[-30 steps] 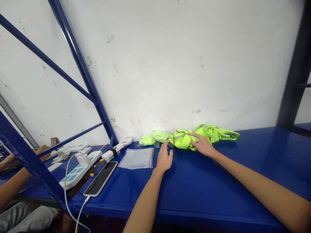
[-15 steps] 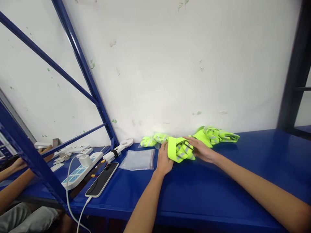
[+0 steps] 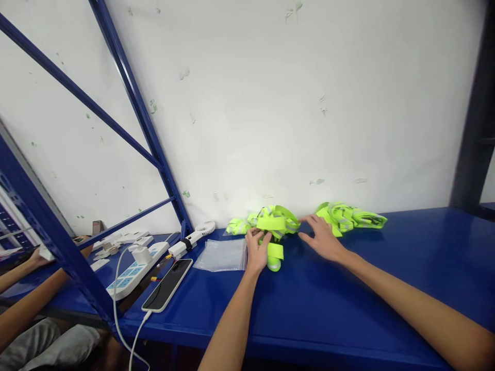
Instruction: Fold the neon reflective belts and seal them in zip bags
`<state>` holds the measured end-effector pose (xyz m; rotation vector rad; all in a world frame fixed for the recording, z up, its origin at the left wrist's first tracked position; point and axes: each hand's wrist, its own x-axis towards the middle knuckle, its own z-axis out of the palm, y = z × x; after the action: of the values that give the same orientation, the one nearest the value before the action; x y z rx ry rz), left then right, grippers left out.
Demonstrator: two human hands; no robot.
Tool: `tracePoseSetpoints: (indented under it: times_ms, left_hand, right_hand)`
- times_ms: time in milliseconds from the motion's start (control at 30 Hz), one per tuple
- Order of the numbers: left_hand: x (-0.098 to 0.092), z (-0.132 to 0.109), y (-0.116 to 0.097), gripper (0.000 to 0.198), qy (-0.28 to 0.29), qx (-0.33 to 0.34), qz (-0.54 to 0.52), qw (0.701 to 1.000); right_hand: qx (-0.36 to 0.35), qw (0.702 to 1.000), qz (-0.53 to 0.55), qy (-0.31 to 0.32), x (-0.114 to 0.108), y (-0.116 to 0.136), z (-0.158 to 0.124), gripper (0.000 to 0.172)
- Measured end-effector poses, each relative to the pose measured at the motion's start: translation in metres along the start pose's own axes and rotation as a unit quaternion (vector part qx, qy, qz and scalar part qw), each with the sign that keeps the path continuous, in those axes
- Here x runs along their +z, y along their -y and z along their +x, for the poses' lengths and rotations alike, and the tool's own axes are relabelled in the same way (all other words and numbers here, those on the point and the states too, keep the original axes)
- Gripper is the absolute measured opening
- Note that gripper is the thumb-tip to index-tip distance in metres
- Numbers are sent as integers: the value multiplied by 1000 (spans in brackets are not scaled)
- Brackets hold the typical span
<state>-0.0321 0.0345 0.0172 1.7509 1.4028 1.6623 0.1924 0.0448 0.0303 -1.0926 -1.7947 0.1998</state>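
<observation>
My left hand is closed on a bundle of neon yellow reflective strap with grey bands, a little above the blue tabletop. One loop of the strap hangs below the hand. Fingers apart, my right hand is just right of the bundle and holds nothing. Behind the right hand lies another heap of the same neon strap. A smaller neon bundle rests behind the left hand, partly hidden. Clear plastic bags lie flat to the left of my left hand.
Left of the bags are a white handheld fan, a phone on a charging cable and a white power strip. A blue metal rack post slants across the left. Beyond it, another person's arms rest at the table.
My right hand has let go of the strap bundle and opened. The bundle has loosened, with a loop now hanging down, while my left hand keeps hold. The view has shifted slightly.
</observation>
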Motion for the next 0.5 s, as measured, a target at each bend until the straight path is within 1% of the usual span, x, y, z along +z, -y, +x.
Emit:
tracePoseSetpoints:
  times_ms: [33,100,167,233,300,333,367,400,433,500]
  left_hand:
    - [-1,-2,-3,30,5,25,45,999]
    - [0,-5,-9,30,41,53,99,993]
    - [5,-8,-12,34,83,56,92,991]
    - [10,-7,-12,39,118,25,25,992]
    - [12,-4,-10,45,141,-24,-56,988]
    - [11,-2,-10,47,153,-41,-80,984]
    - [9,0,-11,47,168,-45,-86,981]
    - [6,3,-14,45,184,-34,-72,980]
    - [1,5,-19,42,204,-9,-41,978]
    - [-11,8,-36,32,253,66,54,964]
  right_hand:
    - [18,1000,7,-3,-1,0,1,13]
    - [41,998,52,3,-2,1,2,20]
    - [18,997,78,18,-2,5,0,22]
    - [-42,997,56,31,0,11,-6,19]
    - [-111,993,28,29,1,21,-12,8]
    - [-150,988,19,23,1,26,-15,6]
    - [-194,981,11,18,1,32,-18,16]
    - [-240,971,4,14,1,39,-20,28]
    - [-286,958,-7,11,-1,47,-21,36]
    - [-353,935,-37,10,-7,65,-20,44]
